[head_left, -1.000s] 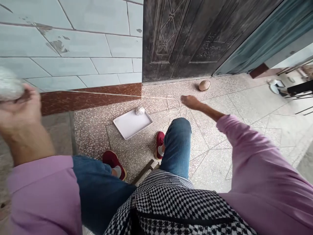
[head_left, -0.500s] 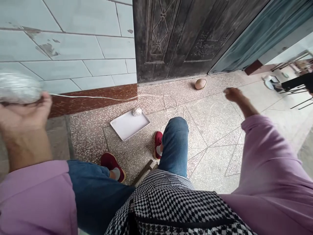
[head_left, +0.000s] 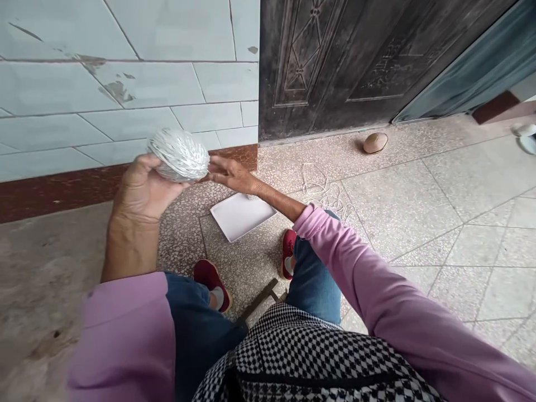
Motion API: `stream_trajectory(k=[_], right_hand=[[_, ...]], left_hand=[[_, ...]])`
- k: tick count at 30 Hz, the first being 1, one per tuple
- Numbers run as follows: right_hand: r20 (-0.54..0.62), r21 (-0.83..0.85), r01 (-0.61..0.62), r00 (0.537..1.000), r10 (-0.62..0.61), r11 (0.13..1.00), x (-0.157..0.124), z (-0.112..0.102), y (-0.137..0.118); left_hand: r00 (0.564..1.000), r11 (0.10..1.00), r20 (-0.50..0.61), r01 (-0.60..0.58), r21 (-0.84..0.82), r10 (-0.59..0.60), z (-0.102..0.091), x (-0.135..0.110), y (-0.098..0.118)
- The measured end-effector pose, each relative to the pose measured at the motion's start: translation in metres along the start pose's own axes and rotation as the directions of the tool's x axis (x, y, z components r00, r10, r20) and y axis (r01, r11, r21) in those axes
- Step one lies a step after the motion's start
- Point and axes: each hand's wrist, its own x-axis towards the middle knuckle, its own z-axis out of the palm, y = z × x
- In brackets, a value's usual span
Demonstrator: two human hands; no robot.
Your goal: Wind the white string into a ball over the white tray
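Note:
A large ball of white string (head_left: 179, 156) rests in my left hand (head_left: 144, 187), whose thumb and fingers cup it from the left and below. My right hand (head_left: 234, 174) reaches across to the ball's right side. Its fingers are stretched out and slightly apart, with the tips at or against the windings. Whether a strand lies between them is not visible. Loose white string (head_left: 330, 195) lies in tangled loops on the floor beside my knee. Below my right wrist is a shallow white tray (head_left: 238, 220). A smaller white ball (head_left: 252, 196) in it is mostly hidden by that wrist.
A tiled wall (head_left: 125, 84) stands ahead on the left, beside a dark carved door (head_left: 318, 67). Near the door's foot lies a round tan object (head_left: 376, 143). My red shoes (head_left: 213, 283) are on the speckled floor, with a wooden stool part (head_left: 262, 298) between my legs.
My right hand has swung from far right to the ball, its fingers now extended. The ball and my left hand appear nearer the middle. The taut strand toward the floor loops no longer shows.

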Motion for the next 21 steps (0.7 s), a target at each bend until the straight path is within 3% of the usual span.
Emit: stream_trajectory(k=[2,5,8,10,12,14,17,19,21], right_hand=[[0.059,0.039,-0.027,0.998,0.024,0.999,-0.009,0.021,0.001],[0.119,-0.007,0.01,0.993,-0.009,1.0,-0.035,0.034,-0.01],[0.142,-0.02,0.114,0.984,-0.11,0.993,-0.053,0.025,-0.028],[0.077,0.004,0.153,0.985,-0.153,0.988,-0.057,0.008,-0.038],[-0.04,0.023,0.173,0.984,-0.172,0.985,-0.057,-0.017,-0.042],[-0.157,0.01,0.168,0.974,-0.164,0.986,-0.056,-0.041,-0.039],[-0.243,-0.042,0.111,0.963,-0.118,0.993,-0.052,-0.063,-0.031],[-0.234,-0.058,0.061,0.97,-0.073,0.996,-0.05,-0.064,-0.026],[-0.216,-0.079,0.029,0.975,-0.046,0.996,-0.048,-0.059,-0.024]], left_hand=[[0.999,0.999,-0.019,-0.034,0.023,0.035,-0.007,0.007,-0.004],[0.99,0.977,-0.081,-0.101,0.187,0.118,-0.03,0.027,-0.014],[0.96,0.868,-0.147,-0.144,0.475,0.239,-0.05,0.045,-0.025],[0.956,0.764,-0.112,-0.144,0.629,0.273,-0.053,0.05,-0.031],[0.984,0.693,-0.021,-0.108,0.713,0.175,-0.046,0.046,-0.036],[0.996,0.689,0.085,-0.048,0.724,-0.021,-0.033,0.037,-0.04],[0.927,0.785,0.275,0.032,0.618,-0.255,-0.014,0.02,-0.045],[0.862,0.862,0.409,0.06,0.504,-0.298,-0.008,0.012,-0.047],[0.825,0.91,0.487,0.075,0.408,-0.287,-0.008,0.009,-0.048]])
